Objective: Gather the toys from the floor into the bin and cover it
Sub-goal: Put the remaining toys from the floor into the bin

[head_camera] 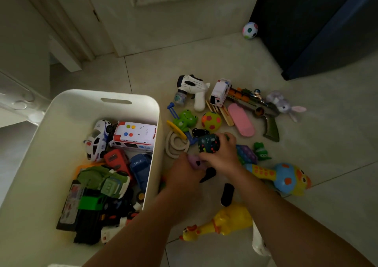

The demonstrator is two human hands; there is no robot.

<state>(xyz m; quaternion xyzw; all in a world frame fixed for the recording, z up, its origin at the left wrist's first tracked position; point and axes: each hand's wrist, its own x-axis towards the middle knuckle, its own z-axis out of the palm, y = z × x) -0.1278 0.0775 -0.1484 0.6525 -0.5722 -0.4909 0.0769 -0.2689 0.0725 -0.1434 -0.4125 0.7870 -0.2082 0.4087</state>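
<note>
A dark dotted ball (208, 143) is being gripped by the right hand (222, 157), a half-hidden purple toy (194, 162) by the left hand (183, 176), beside the uncovered white bin (98, 101).

Both forearms are extended forward, the left hand (185, 172) closed round a purple toy (194, 162), the right hand (222, 154) round a dark speckled ball (208, 143).
</note>
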